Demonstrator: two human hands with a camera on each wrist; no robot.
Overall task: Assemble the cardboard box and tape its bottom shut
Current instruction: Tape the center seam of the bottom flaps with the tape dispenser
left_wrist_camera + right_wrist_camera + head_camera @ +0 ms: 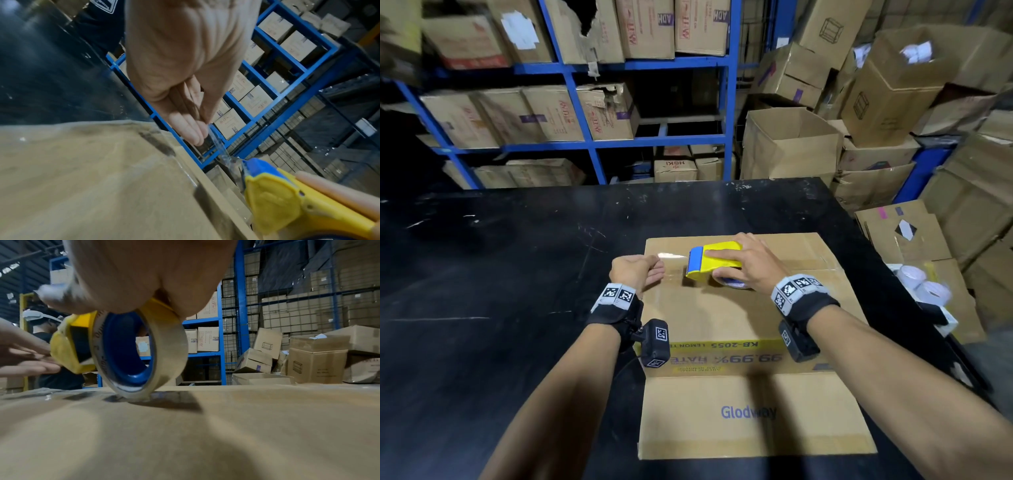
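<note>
A brown cardboard box lies on the black table, closed flaps facing up and one printed flap folded out toward me. My right hand grips a yellow and blue tape dispenser set on the box top near the centre seam. In the right wrist view its clear tape roll touches the cardboard. My left hand is at the box's left edge. In the left wrist view its thumb and fingers pinch the clear tape end, stretched from the dispenser.
Blue shelving full of cartons stands behind the table. An open carton and stacked boxes crowd the right side. Tape rolls sit on a box beyond the table's right edge. Another person stands across the table.
</note>
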